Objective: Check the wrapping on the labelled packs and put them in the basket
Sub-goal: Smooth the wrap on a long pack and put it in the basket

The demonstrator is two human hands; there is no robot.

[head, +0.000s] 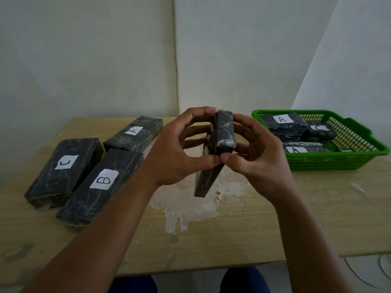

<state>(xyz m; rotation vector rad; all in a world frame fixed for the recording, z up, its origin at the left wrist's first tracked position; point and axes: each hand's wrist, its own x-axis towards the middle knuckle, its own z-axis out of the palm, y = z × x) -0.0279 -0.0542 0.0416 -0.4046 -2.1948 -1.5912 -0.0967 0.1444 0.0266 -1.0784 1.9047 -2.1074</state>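
Note:
A dark wrapped pack is held up over the middle of the table, tilted on edge with one end facing me; its label is hidden. My left hand grips its left side, fingers curled over the top and thumb below. My right hand grips its right side, thumb at the lower corner. Three more packs lie on the table at left, labelled C, B and A. The green basket at the right holds several wrapped packs, two showing A labels.
The wooden table has a pale worn patch under the held pack. A wall stands close behind the table. White cables lie off the table's front right corner. My knees show below the front edge.

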